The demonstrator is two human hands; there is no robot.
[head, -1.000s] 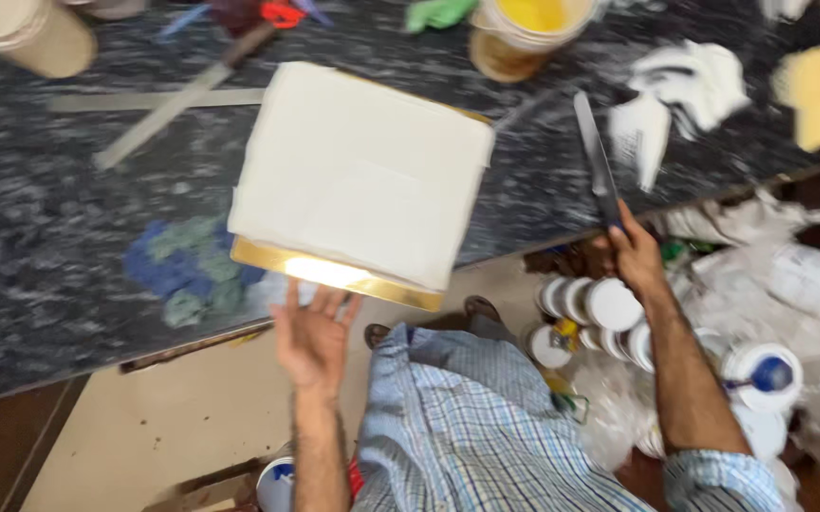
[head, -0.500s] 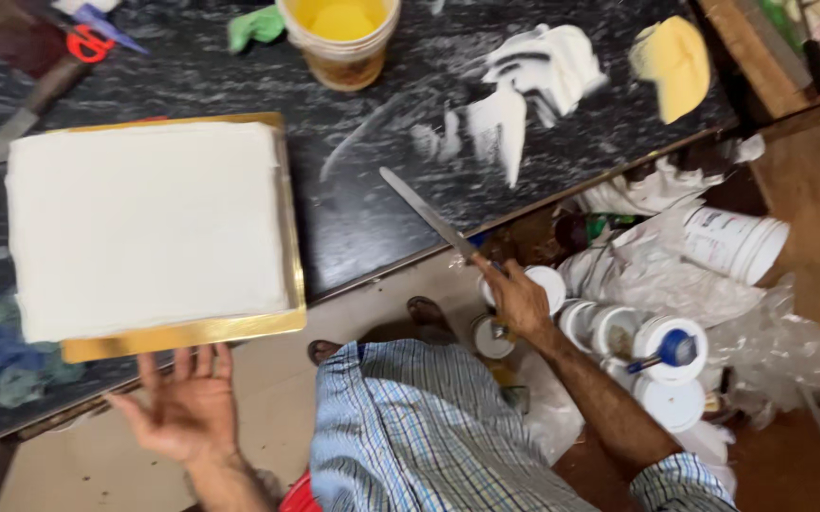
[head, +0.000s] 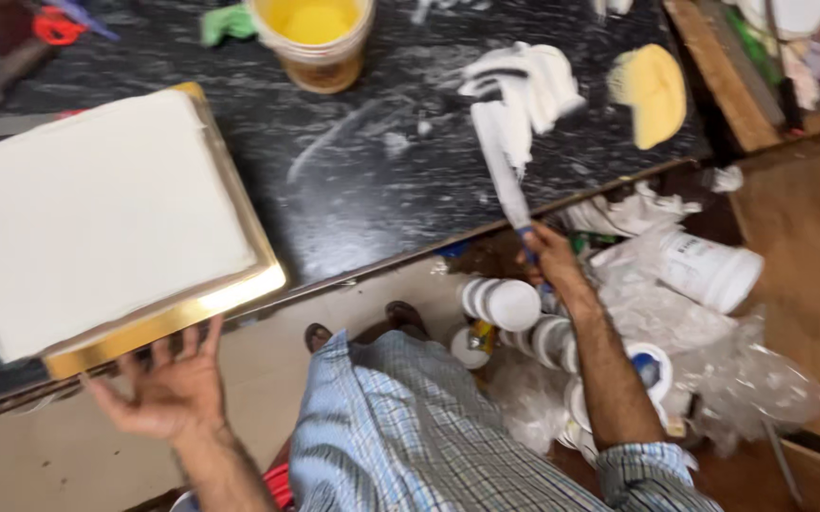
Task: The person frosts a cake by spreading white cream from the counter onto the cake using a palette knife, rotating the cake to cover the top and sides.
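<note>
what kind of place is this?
Probably a cake-decorating or bakery workspace: a white-iced square cake on a gold board, white icing piled on the dark counter, and a palette knife in the right hand.

A broad bare stretch of dark counter [head: 372, 199] lies open between the white square cake [head: 97, 218] on its gold board [head: 239, 294] and the heap of white cream [head: 524, 85], hemmed at the back by the yellow-filled tub [head: 313, 43] and rightward by the yellow sponge [head: 652, 93].

White labelled tubs [head: 713, 268] lie in plastic wrap [head: 751, 370] under the counter.
</note>
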